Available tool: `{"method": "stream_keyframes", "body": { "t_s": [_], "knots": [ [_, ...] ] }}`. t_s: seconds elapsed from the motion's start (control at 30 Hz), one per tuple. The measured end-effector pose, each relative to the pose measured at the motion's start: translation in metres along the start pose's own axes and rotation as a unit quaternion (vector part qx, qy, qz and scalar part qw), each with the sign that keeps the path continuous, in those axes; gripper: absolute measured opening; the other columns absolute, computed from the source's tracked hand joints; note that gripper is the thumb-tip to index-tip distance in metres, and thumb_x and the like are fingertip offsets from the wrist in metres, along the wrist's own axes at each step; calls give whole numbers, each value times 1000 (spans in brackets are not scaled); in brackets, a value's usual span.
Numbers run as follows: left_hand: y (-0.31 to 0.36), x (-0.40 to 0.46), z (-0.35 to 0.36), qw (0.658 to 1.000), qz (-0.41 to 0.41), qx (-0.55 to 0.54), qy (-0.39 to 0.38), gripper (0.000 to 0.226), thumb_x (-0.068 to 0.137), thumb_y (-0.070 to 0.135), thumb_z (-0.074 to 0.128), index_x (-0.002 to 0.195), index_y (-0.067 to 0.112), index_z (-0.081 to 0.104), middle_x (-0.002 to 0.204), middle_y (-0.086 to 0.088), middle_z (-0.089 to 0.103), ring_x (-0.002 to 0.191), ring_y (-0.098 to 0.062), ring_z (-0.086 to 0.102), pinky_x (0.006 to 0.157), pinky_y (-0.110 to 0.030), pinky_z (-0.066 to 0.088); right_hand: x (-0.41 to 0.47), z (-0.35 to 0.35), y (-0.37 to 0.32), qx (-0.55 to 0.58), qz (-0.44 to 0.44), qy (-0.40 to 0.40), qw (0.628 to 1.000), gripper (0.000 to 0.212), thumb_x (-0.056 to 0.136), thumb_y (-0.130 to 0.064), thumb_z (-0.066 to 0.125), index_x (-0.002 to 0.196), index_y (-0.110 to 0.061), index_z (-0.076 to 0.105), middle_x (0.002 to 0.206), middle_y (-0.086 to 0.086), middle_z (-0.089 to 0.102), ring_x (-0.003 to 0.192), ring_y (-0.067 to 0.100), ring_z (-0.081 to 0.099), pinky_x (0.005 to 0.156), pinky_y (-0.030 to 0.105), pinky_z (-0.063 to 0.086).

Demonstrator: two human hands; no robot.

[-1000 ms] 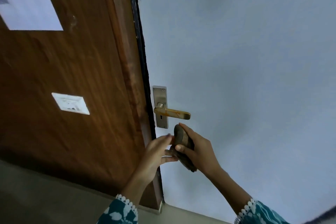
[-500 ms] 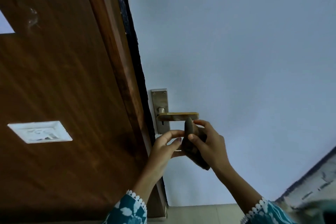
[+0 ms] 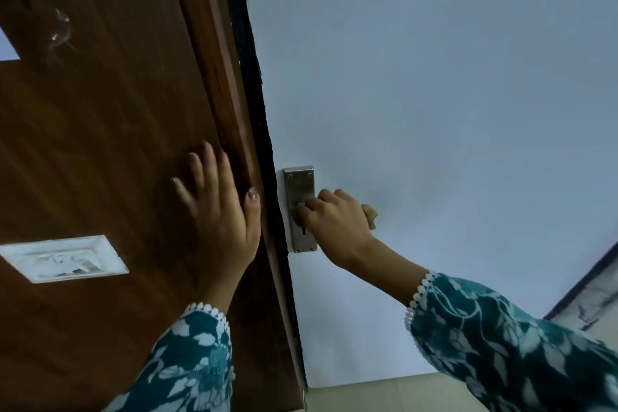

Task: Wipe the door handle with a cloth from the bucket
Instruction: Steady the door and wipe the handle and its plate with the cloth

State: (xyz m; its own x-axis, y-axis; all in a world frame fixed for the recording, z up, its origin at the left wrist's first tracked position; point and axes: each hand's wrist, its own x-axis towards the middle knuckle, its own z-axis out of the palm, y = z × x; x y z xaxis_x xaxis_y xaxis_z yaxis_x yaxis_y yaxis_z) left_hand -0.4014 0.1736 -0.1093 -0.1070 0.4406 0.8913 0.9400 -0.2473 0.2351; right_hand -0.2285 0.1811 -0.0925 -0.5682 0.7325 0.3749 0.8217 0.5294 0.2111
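A steel backplate (image 3: 299, 181) with a keyhole is fixed at the left edge of the pale blue door (image 3: 434, 94). My right hand (image 3: 334, 224) is wrapped around the lever handle, which it hides. A tan end (image 3: 370, 215) sticks out past my knuckles; I cannot tell whether it is the cloth or the handle's tip. The dark cloth itself is hidden. My left hand (image 3: 217, 207) lies flat, fingers spread, on the brown wooden panel (image 3: 100, 144) beside the door's edge, holding nothing.
A white switch plate (image 3: 63, 258) sits on the wooden panel at the lower left. A dark gap (image 3: 257, 104) runs between panel and door. Pale floor (image 3: 384, 395) shows at the bottom, and a dark-edged wall strip (image 3: 592, 291) at the lower right.
My left hand let go of the cloth and moved up-left onto the wooden panel. My right hand rose with the cloth and closed over the handle. The camera moved closer.
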Motion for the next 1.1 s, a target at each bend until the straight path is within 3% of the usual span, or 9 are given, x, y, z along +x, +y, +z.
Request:
{"method": "stream_keyframes", "body": {
  "t_s": [0.17, 0.27, 0.5, 0.57, 0.67, 0.8, 0.9, 1.03, 1.1],
  "knots": [
    [-17, 3, 31, 991, 59, 112, 47, 63, 99, 36, 28, 150, 8, 5, 153, -16, 22, 147, -17, -3, 115, -51, -6, -18, 1, 26, -6, 61, 2, 998, 29, 55, -3, 79, 73, -21, 67, 58, -5, 64, 55, 18, 56, 52, 25, 32],
    [-18, 2, 38, 985, 73, 127, 88, 63, 99, 36, 28, 150, 9, 3, 151, -16, 22, 147, -18, -2, 115, -51, -5, -18, 2, 22, -21, 67, -16, 997, 24, 63, -4, 75, 78, -21, 66, 64, -4, 65, 60, 18, 55, 54, 26, 30],
    [-21, 1, 36, 984, 93, 118, 93, 64, 99, 35, 35, 150, 8, 5, 152, -10, 21, 147, -18, -1, 115, -52, -4, 8, -1, -13, -36, 13, 16, 999, 22, 46, -6, 76, 60, -20, 68, 57, -4, 65, 59, 19, 58, 50, 24, 31],
    [-23, 1, 33, 984, 103, 115, 83, 65, 100, 37, 35, 150, 10, 4, 155, -8, 14, 147, -17, -2, 115, -51, -5, 1, 1, -4, -32, 22, 27, 999, 25, 51, -3, 73, 69, -20, 69, 61, -4, 66, 61, 20, 58, 52, 25, 29],
    [-26, 0, 32, 983, 113, 122, 75, 67, 99, 40, 35, 151, 13, 1, 160, 2, -9, 147, -16, -3, 115, -50, -7, -18, 6, 25, -6, 53, 3, 999, 38, 74, 3, 53, 102, -19, 66, 88, 0, 69, 81, 24, 56, 62, 30, 31],
    [-26, 1, 34, 981, 111, 134, 88, 67, 99, 40, 34, 151, 13, 1, 160, 4, -13, 147, -15, -3, 115, -50, -7, -33, 1, 43, 4, 108, 11, 994, 36, 79, 3, 50, 105, -18, 63, 93, 5, 68, 80, 24, 53, 62, 31, 28],
    [-27, 1, 34, 982, 109, 131, 86, 68, 99, 41, 35, 151, 11, 2, 160, -2, -6, 147, -16, -3, 115, -49, -8, -21, 0, 28, 15, 95, -15, 995, 31, 83, 0, 49, 106, -16, 62, 94, 6, 64, 86, 24, 53, 66, 31, 31],
    [-26, -1, 34, 982, 107, 129, 85, 69, 98, 40, 40, 150, 9, 6, 150, -12, 23, 147, -17, -2, 115, -50, -7, -6, 5, 10, -17, 76, -8, 997, 23, 61, 3, 66, 75, -16, 67, 64, 3, 62, 65, 22, 55, 57, 29, 34],
    [-26, 0, 34, 982, 107, 130, 84, 69, 98, 39, 41, 150, 9, 6, 149, -14, 27, 147, -17, -1, 115, -50, -7, -10, 7, 18, 9, 73, -3, 997, 26, 61, 6, 64, 78, -14, 68, 65, 5, 63, 63, 25, 58, 60, 31, 43]
  ]
}}
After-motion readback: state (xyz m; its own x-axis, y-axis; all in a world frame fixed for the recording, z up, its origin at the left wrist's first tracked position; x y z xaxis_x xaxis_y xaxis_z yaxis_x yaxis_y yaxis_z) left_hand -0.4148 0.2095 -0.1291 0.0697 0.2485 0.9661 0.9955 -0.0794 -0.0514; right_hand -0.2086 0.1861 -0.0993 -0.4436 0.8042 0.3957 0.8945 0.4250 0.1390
